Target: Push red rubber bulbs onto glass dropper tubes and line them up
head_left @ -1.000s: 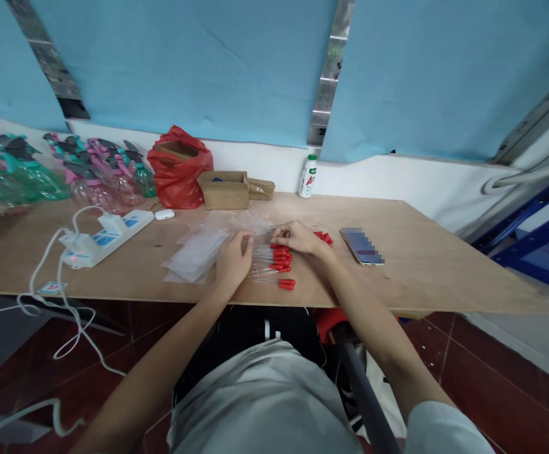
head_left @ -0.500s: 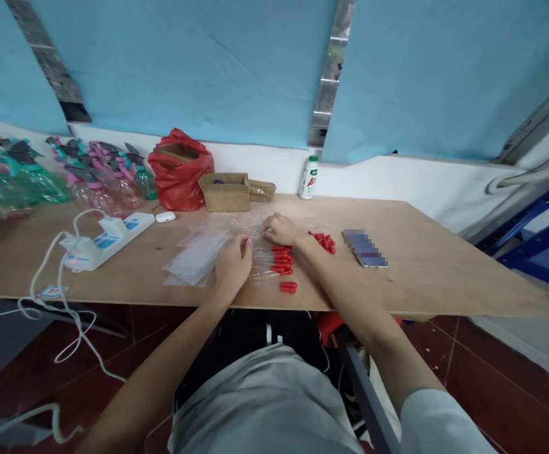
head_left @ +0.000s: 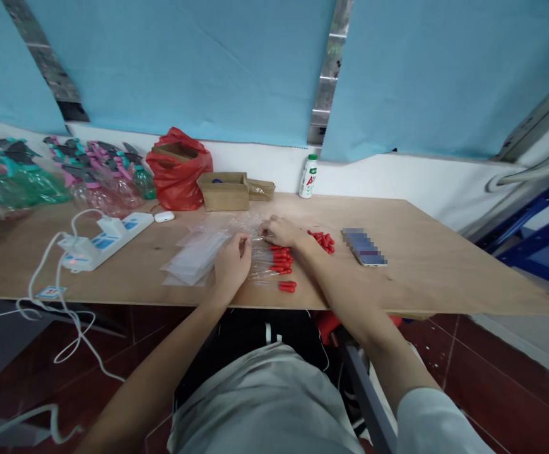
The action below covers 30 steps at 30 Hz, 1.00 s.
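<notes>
Droppers (head_left: 281, 260) lie side by side on the bench (head_left: 421, 271), just right of the left hand (head_left: 233, 258), red bulbs to the right and clear tubes to the left. A small group lies apart, near the front edge. The tubes look thin, smooth and straight, glass or hard plastic, I cannot tell which; they are likely light, stiff and slippery, and fragile if glass. The bulbs look like soft rubber, rounded and tapering, so the surest hold is probably where bulb meets tube, with a light pinch. The left hand has thumb and forefinger close together; whether something thin is between them I cannot tell. The right hand (head_left: 281, 232), apart from it, curls palm down beside loose tubes (head_left: 254, 226); its grip is too small to make out. Right of it sits a heap of loose bulbs (head_left: 322, 242). Left of the left hand, flat film bags (head_left: 194, 258) overlap, smooth and translucent. Behind stand a stiff cardboard box (head_left: 227, 196) and a crinkled red bag (head_left: 180, 183).
</notes>
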Each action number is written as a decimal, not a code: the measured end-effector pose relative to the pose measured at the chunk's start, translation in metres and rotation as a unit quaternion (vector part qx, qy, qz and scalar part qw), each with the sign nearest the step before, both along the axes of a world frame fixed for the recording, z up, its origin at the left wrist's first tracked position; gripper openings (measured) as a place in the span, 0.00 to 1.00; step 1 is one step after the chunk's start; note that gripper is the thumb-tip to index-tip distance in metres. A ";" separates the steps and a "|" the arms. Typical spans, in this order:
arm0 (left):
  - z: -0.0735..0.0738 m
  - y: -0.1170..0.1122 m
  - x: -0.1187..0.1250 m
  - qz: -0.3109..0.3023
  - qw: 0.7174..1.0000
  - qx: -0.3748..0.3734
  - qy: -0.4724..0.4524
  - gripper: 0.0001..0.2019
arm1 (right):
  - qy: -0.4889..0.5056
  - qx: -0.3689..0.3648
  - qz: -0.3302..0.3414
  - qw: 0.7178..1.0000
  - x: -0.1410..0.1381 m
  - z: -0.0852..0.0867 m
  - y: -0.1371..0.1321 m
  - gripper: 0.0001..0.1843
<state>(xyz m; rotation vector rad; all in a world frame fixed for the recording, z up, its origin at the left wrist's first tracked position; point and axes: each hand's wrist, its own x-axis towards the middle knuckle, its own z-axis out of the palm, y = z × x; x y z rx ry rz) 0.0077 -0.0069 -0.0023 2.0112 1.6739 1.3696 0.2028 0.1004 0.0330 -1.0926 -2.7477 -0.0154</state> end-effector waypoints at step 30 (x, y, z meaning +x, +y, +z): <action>0.003 -0.002 0.000 0.024 0.992 0.077 0.099 0.10 | 0.292 -0.217 0.067 0.929 0.014 0.023 -0.030 0.11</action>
